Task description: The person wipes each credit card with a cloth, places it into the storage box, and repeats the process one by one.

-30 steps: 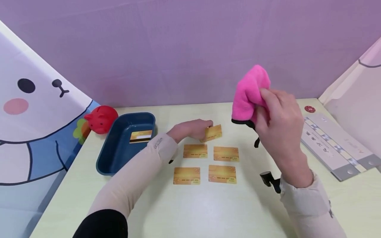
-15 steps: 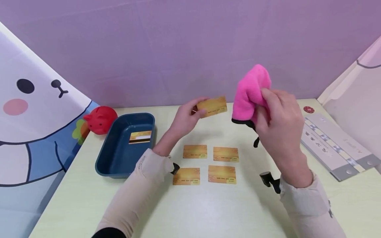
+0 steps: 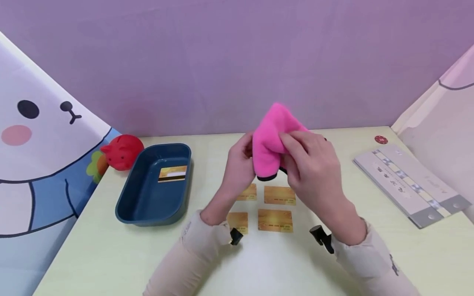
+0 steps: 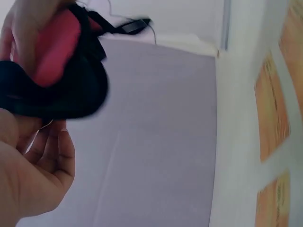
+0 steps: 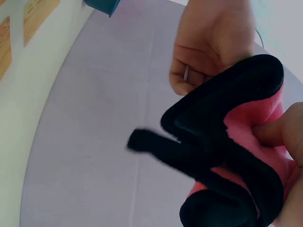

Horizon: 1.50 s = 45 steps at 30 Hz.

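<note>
In the head view my right hand [image 3: 314,170] pinches a pink fleece cloth [image 3: 269,139] with black trim, held up above the table. A black strap hangs from it in the right wrist view. My left hand [image 3: 238,166] is up against the cloth's left side, fingers curled behind it. It grips a gold card, almost wholly hidden; only a thin edge shows between the fingers in the left wrist view. Below the hands, several gold bank cards lie flat in two rows, including one card [image 3: 275,220] in front and another [image 3: 279,195] behind it.
A blue tray [image 3: 124,205] at the left holds one card [image 3: 172,174], stripe side up. Behind it sits a red piggy bank [image 3: 123,152]. A grey folder [image 3: 411,181] and a red poker chip [image 3: 381,139] lie at the right. A purple backdrop [image 3: 222,70] rises behind the table.
My left hand has lifted a gold card off the table and brought it to the cloth. My right hand has moved left and slightly down with the cloth, so both hands now meet.
</note>
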Motion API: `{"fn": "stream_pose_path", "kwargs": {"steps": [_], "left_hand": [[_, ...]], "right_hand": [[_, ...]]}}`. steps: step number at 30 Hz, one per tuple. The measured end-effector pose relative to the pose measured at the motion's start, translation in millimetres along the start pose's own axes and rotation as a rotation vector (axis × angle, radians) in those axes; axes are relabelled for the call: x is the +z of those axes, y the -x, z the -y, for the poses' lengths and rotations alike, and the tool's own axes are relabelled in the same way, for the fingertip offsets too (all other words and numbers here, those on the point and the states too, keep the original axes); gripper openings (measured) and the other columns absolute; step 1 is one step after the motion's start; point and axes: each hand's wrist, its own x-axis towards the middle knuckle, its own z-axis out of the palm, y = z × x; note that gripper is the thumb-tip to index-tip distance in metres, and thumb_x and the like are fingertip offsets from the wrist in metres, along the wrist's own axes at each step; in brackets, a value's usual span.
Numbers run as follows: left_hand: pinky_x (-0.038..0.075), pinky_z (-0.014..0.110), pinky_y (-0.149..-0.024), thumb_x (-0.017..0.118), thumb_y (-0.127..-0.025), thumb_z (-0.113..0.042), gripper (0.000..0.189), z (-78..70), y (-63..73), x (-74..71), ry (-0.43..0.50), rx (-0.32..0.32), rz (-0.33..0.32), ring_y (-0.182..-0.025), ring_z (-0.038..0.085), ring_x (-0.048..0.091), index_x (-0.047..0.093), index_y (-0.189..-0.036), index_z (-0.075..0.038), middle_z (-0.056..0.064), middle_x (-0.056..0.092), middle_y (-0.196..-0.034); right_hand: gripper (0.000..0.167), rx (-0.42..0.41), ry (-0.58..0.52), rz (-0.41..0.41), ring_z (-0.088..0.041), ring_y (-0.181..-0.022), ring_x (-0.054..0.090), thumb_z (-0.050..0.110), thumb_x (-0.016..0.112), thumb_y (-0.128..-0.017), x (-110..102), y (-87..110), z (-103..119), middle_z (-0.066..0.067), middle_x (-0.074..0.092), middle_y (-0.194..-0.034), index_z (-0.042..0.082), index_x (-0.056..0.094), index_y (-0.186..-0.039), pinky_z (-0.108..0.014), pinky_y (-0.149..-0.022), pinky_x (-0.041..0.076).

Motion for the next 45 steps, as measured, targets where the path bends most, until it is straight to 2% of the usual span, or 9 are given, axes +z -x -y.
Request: {"fn": "stream_pose_path", "kwargs": {"steps": [6, 10, 13, 19, 29, 32, 38, 41, 45], "left_hand": [[0.051, 0.024, -0.077, 0.057, -0.094, 0.006, 0.032, -5.1, 5.1, 1.5, 0.095, -0.013, -0.006, -0.083, 0.012, 0.061, 0.060, -0.126, 0.001, 0.023, 0.068, -0.101], [0.050, 0.023, -0.074, 0.058, -0.095, 0.004, 0.029, -8.4, 5.5, -2.0, 0.088, -0.048, -0.029, -0.081, 0.012, 0.060, 0.061, -0.123, 0.001, 0.021, 0.067, -0.098], [0.051, 0.024, -0.074, 0.059, -0.094, 0.004, 0.028, -10.5, 5.6, -3.7, 0.084, -0.065, -0.029, -0.082, 0.012, 0.062, 0.061, -0.122, 0.000, 0.021, 0.067, -0.098], [0.048, 0.024, -0.070, 0.057, -0.093, 0.007, 0.023, -17.1, 6.8, -5.4, 0.028, -0.043, -0.027, -0.077, 0.014, 0.057, 0.063, -0.114, 0.001, 0.018, 0.066, -0.093], [0.047, 0.024, -0.063, 0.066, -0.096, -0.006, 0.025, -24.2, 5.4, -17.7, -0.049, 0.031, 0.018, -0.069, 0.023, 0.057, 0.065, -0.121, -0.007, 0.015, 0.066, -0.085], [0.039, 0.025, -0.060, 0.066, -0.096, -0.009, 0.026, -24.8, 3.8, -25.9, -0.059, 0.053, 0.000, -0.068, 0.021, 0.053, 0.065, -0.122, -0.008, 0.012, 0.066, -0.085], [0.042, 0.025, -0.063, 0.066, -0.096, -0.006, 0.029, -21.7, 1.1, -37.0, 0.007, 0.062, -0.053, -0.072, 0.018, 0.058, 0.061, -0.125, -0.005, 0.002, 0.066, -0.083], [0.045, 0.025, -0.065, 0.066, -0.096, -0.006, 0.031, -18.3, -0.5, -37.5, 0.005, 0.068, -0.068, -0.073, 0.017, 0.060, 0.060, -0.126, -0.004, 0.005, 0.067, -0.083], [0.043, 0.025, -0.062, 0.067, -0.096, -0.009, 0.028, -13.6, -2.0, -33.4, -0.064, 0.074, -0.096, -0.072, 0.014, 0.059, 0.062, -0.123, -0.006, 0.012, 0.067, -0.085]], "right_hand": [[0.032, -0.016, -0.005, 0.110, -0.041, -0.095, 0.061, 0.004, 0.070, -0.087, -0.4, 1.8, -2.2, -0.022, 0.065, -0.107, 0.001, 0.068, -0.119, -0.055, -0.080, 0.050], [0.043, -0.057, 0.012, 0.252, -0.042, -0.102, 0.058, 0.009, 0.071, -0.089, 0.3, 4.3, -2.7, -0.026, 0.059, -0.114, -0.002, 0.061, -0.129, -0.055, -0.090, 0.047], [0.044, -0.046, 0.047, 0.281, -0.043, -0.103, 0.057, 0.010, 0.071, -0.089, 1.4, 5.8, -1.7, -0.026, 0.059, -0.117, -0.001, 0.059, -0.131, -0.054, -0.089, 0.048], [0.042, 0.037, 0.082, 0.252, -0.042, -0.091, 0.058, 0.009, 0.076, -0.086, -0.5, 4.2, -0.1, -0.022, 0.060, -0.114, 0.005, 0.064, -0.126, -0.049, -0.074, 0.052], [0.032, 0.197, 0.087, 0.166, -0.043, -0.095, 0.058, 0.002, 0.063, -0.092, -7.6, -1.7, -14.6, -0.027, 0.062, -0.105, -0.003, 0.063, -0.123, -0.055, -0.075, 0.054], [0.032, 0.255, 0.110, 0.161, -0.044, -0.095, 0.057, 0.002, 0.059, -0.093, -11.7, -2.0, -27.7, -0.028, 0.061, -0.105, -0.003, 0.061, -0.124, -0.058, -0.072, 0.052], [0.034, 0.371, 0.135, 0.155, -0.044, -0.103, 0.055, 0.005, 0.057, -0.094, -22.2, -0.1, -45.7, -0.028, 0.059, -0.110, -0.001, 0.060, -0.127, -0.060, -0.076, 0.048], [0.035, 0.381, 0.108, 0.112, -0.042, -0.106, 0.054, 0.005, 0.058, -0.093, -25.2, -0.9, -43.1, -0.026, 0.059, -0.111, 0.000, 0.062, -0.127, -0.059, -0.078, 0.047], [0.035, 0.297, 0.056, 0.048, -0.043, -0.102, 0.056, 0.003, 0.062, -0.091, -22.5, -3.1, -29.8, -0.026, 0.062, -0.108, 0.000, 0.065, -0.125, -0.059, -0.078, 0.050]]}}
